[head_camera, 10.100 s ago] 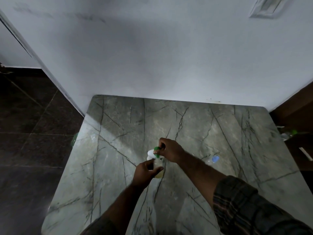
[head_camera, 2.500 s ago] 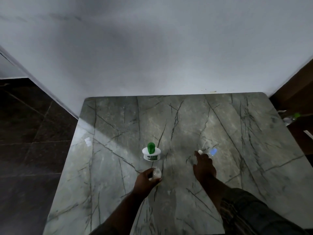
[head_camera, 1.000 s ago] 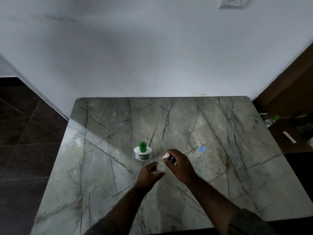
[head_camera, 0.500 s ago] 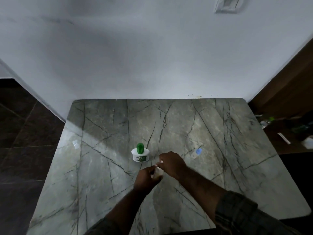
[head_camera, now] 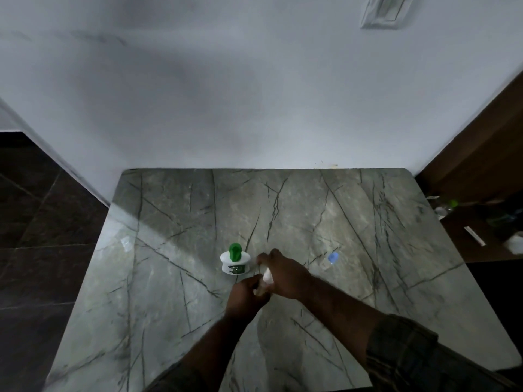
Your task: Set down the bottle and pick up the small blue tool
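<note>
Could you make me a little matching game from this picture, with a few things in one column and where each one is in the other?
Things:
1. white and green device
2. small blue piece
3. small pale bottle
4. white wall plate

Places:
A. high on the wall, at the upper right
B. between the left hand and the right hand
C. lying on the marble table, right of the hands
D. standing on the table, just left of and beyond the hands

Pairs: 1-D, 2-C, 3-B, 4-A
</note>
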